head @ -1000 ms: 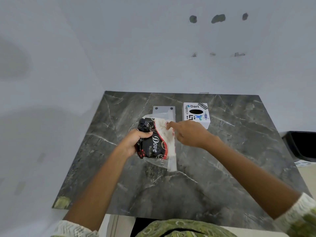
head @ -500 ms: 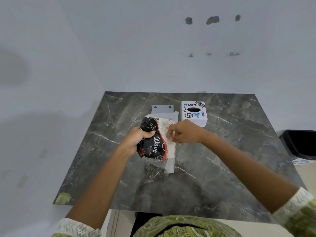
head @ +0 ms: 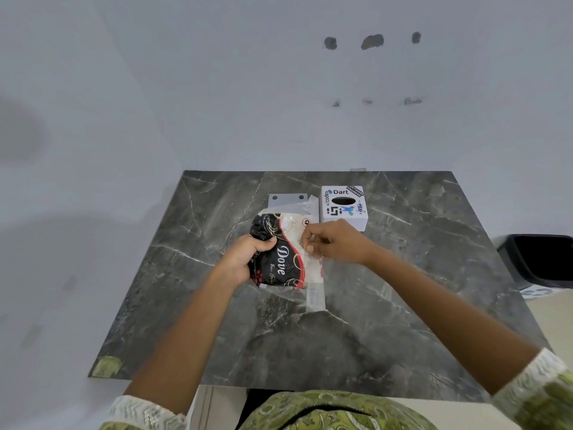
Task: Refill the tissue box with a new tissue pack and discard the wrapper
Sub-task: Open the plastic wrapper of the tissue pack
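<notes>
A black, red and white tissue pack (head: 283, 259) in clear plastic wrapping lies in the middle of the dark marble table (head: 403, 274). My left hand (head: 245, 259) grips its left side, squeezing the black part. My right hand (head: 333, 242) pinches the wrapper at the pack's right edge. A clear flap of wrapper (head: 314, 297) sticks out toward me below the pack. The white cube tissue box (head: 344, 207) with stickers and a dark oval slot stands just behind my right hand.
A flat grey plate with two holes (head: 286, 200) lies behind the pack, left of the box. A black bin (head: 545, 259) stands off the table's right edge. White walls close the left and far sides.
My right hand went from pointing a finger on the pack's top to pinching its right edge. The pack has shifted slightly, with my left hand still gripping it.
</notes>
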